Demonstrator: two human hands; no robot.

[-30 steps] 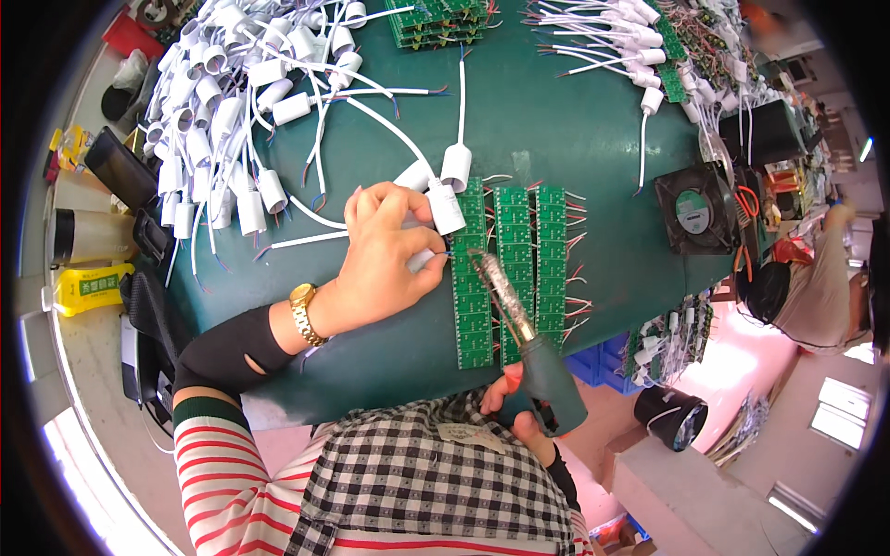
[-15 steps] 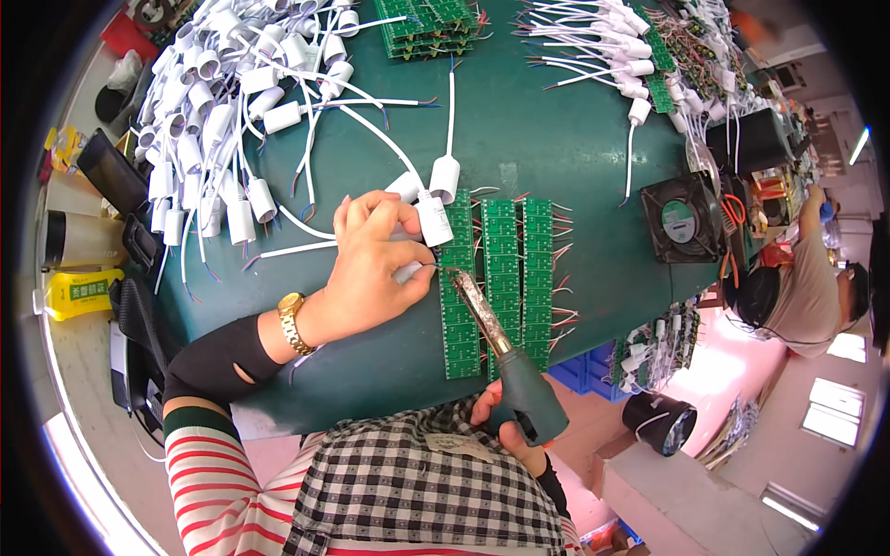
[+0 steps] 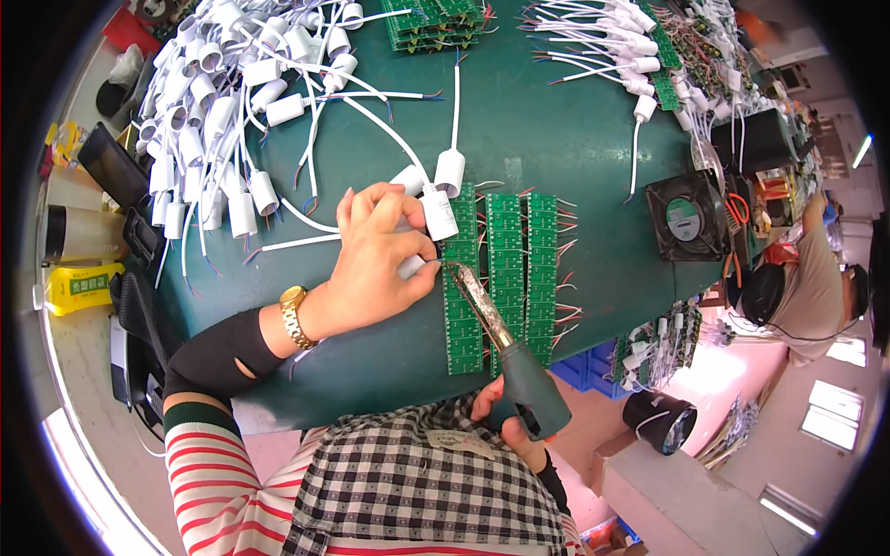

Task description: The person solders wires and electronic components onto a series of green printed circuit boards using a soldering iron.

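My left hand (image 3: 385, 250) is closed in a pinch on a white cable (image 3: 412, 266), its thin wire end against the left green circuit board strip (image 3: 464, 320). Next to those fingers lie white cylindrical sockets (image 3: 438, 215) with cables. My right hand (image 3: 519, 443) grips a soldering iron (image 3: 533, 389) by its dark handle, though the handle hides part of the fingers. The iron's scorched metal barrel slants up and left, its tip at the board beside the pinched wire. Two more green strips (image 3: 505, 278) lie alongside, with thin red and white wires at their right edges.
A large heap of white sockets with cables (image 3: 218, 120) fills the table's left. Stacked green boards (image 3: 434, 26) lie at the back. More sockets and boards (image 3: 640, 65) are at the back right. A black fan (image 3: 684, 220) stands at the right edge, near another person (image 3: 802, 296).
The view has shifted slightly. Both hands, the soldering iron and the pinched wire keep nearly the same place over the left strip.
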